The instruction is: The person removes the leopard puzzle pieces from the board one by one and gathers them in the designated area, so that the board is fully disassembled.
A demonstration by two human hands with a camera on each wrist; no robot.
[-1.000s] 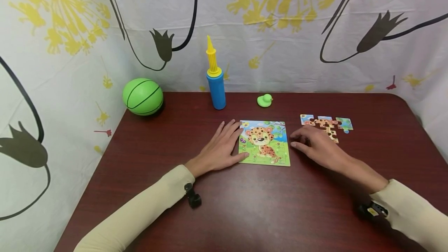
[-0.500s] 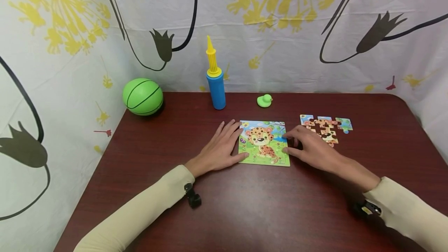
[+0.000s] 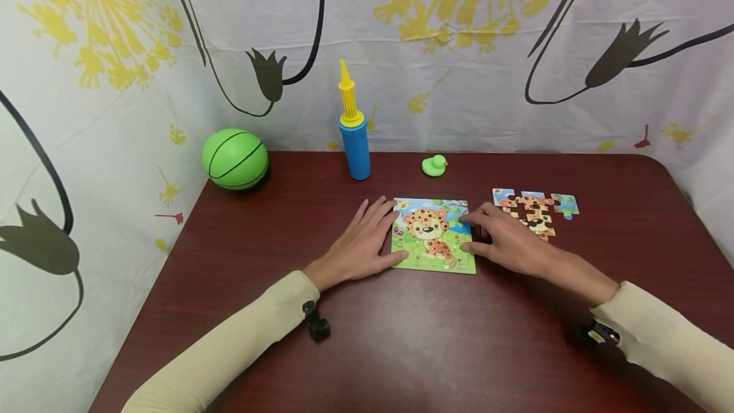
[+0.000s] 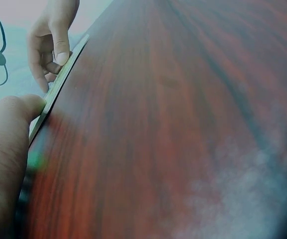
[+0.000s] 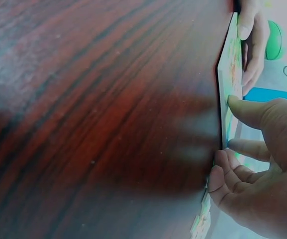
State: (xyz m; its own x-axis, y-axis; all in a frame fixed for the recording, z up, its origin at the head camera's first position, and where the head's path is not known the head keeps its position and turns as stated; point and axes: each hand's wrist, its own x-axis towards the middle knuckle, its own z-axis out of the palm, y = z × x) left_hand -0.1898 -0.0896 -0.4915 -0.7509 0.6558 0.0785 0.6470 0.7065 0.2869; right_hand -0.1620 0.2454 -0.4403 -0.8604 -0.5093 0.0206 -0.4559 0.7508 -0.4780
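Observation:
A square picture puzzle board (image 3: pixel 431 234) with a spotted leopard cub on it lies flat on the dark red-brown table (image 3: pixel 401 336). My left hand (image 3: pixel 361 244) rests along its left side, fingers stretched toward the back and thumb on the lower left part. On the right side, my right hand (image 3: pixel 510 239) touches the board's face with thumb and index fingertips, set apart from each other. Its other fingers bend beside the board's edge in the right wrist view. Loose jigsaw pieces (image 3: pixel 537 224) with leopard and sky patterns lie beyond that hand, partly covered by it.
Toward the back stand a blue hand pump (image 3: pixel 358 152) with a yellow nozzle and a small green rubber duck (image 3: pixel 434 166). A green ball (image 3: pixel 235 159) sits at the table's back left corner. Patterned white cloth (image 3: pixel 482 120) hangs behind.
My right hand has moved left from beside the board, and its thumb and index fingertips are now on the right part of it. The left hand stays in place.

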